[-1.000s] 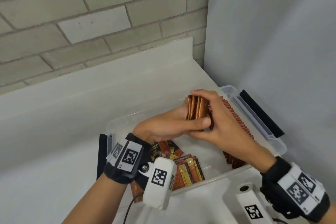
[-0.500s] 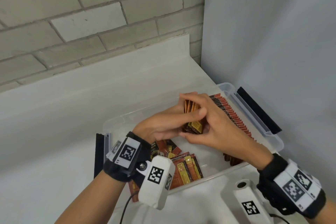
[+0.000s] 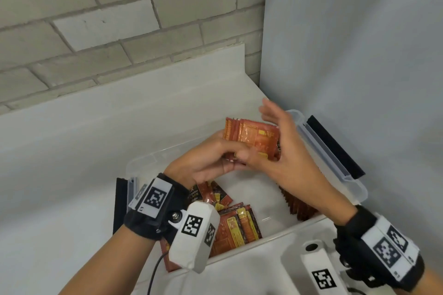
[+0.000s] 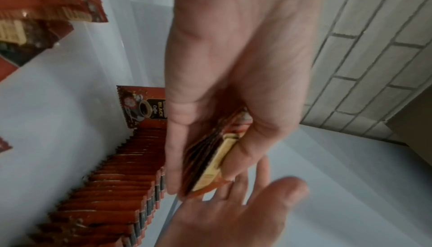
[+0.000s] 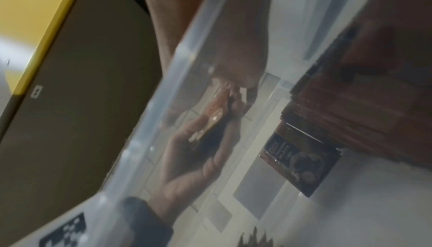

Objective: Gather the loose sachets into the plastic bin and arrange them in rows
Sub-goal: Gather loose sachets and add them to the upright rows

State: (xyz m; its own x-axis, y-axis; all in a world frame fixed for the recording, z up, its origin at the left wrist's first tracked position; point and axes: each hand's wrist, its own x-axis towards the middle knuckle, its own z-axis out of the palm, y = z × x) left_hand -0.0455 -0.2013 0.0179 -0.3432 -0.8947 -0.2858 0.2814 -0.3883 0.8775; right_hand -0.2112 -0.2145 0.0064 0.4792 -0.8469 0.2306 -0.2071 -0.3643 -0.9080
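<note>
My left hand [image 3: 206, 163] grips a stack of sachets [image 3: 251, 137] above the bin [image 3: 354, 189]; my right hand [image 3: 287, 151], fingers spread, touches it at 3 o'clock.

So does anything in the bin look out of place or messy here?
Yes. A heap of loose sachets lies flat and crisscrossed at the near left of the plastic bin, unlike the neat upright row along its right wall. The left hand grips a small stack; the right hand is open beside it.

orange-red sachets [image 3: 251, 137]; clear bin [image 3: 354, 189]; grey brick wall [image 3: 96, 19].
</note>
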